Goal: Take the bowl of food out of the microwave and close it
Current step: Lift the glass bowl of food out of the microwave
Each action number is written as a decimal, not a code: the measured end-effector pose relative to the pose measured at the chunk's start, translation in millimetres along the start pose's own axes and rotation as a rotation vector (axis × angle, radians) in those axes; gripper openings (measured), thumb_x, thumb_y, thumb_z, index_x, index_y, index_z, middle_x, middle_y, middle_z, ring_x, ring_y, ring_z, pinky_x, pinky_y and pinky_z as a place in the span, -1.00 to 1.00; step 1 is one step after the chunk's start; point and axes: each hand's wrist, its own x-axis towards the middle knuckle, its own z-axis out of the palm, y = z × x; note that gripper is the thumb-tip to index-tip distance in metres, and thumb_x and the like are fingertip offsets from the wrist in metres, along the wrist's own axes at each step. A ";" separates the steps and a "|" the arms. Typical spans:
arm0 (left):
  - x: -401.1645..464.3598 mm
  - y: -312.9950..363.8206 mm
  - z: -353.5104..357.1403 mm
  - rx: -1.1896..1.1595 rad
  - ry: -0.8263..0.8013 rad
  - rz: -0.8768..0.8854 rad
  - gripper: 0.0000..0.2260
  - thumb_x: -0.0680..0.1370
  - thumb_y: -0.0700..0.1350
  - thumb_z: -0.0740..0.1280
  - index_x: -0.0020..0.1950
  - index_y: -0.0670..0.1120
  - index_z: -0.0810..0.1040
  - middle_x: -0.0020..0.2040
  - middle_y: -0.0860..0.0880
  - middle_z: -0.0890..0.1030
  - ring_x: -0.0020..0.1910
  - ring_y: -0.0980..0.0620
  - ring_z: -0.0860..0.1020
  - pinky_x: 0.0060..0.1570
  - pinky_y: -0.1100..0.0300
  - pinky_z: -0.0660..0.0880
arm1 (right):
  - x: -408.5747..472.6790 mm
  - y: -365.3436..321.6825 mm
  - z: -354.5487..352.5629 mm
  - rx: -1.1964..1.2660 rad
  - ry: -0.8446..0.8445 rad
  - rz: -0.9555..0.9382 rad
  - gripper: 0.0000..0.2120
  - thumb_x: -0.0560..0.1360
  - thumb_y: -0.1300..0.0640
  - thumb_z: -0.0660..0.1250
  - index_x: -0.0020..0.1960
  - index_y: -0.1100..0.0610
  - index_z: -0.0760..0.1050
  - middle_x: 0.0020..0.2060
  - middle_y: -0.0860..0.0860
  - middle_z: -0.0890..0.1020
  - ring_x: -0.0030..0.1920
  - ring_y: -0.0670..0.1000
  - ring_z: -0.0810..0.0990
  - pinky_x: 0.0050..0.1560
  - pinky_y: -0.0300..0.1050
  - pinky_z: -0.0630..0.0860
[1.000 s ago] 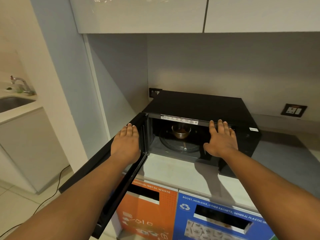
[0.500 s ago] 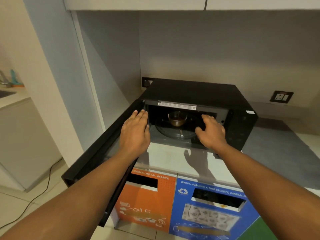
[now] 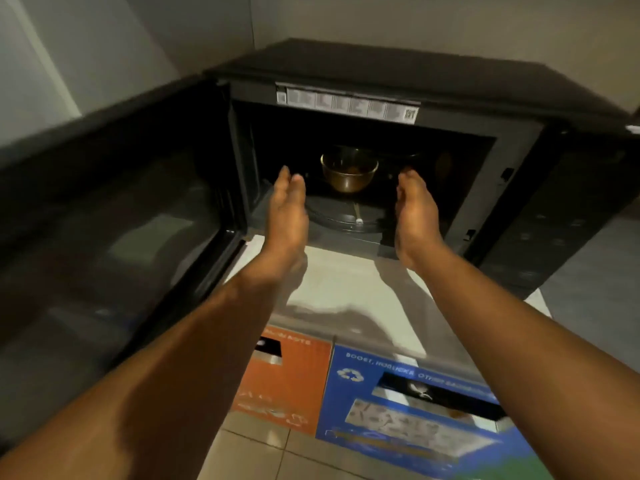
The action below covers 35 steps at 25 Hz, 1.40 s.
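Two hands, left hand (image 3: 285, 216) and right hand (image 3: 415, 216), fingers straight and pressed together, flank one bowl (image 3: 349, 171).

On the blue bin front (image 3: 408, 403) below the surface I can read white capitals, "BOOST, HORLICKS, OTHER", I think, smeared by blur, with a white recycling sign beside them. The orange bin front (image 3: 287, 382) carries lettering ending in "ASTE". The label strip (image 3: 348, 106) over the microwave's opening is unreadable to me.
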 end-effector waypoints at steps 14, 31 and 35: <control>159.0 -70.8 62.0 -0.231 -0.112 -0.011 -0.69 0.70 -0.05 0.16 0.19 -0.21 0.60 0.13 -0.22 0.68 0.15 -0.30 0.66 0.25 -0.27 0.59 | 134.8 63.2 41.5 0.144 -0.112 -0.070 -0.56 0.66 -0.11 0.13 0.28 0.17 0.57 0.12 0.17 0.72 0.11 0.16 0.69 0.21 0.11 0.61; 105.9 -43.3 42.8 -0.373 -0.023 -0.141 -0.55 0.55 0.01 0.27 0.32 -0.24 0.59 0.25 -0.24 0.67 0.28 -0.23 0.63 0.39 -0.23 0.50 | 52.2 28.2 45.0 0.378 0.019 -0.006 -0.78 0.60 0.16 0.20 -0.13 0.12 0.58 -0.28 0.04 0.65 -0.17 0.04 0.60 -0.04 -0.02 0.54; 49.7 -25.0 27.8 -0.336 -0.057 -0.187 -0.36 0.47 0.17 0.35 0.47 -0.15 0.52 0.37 -0.21 0.62 0.36 -0.17 0.59 0.44 -0.17 0.47 | -8.7 9.1 34.5 0.333 0.066 0.055 -0.73 0.64 0.08 0.21 0.18 0.17 0.62 0.03 0.11 0.73 0.11 0.10 0.65 0.25 0.02 0.51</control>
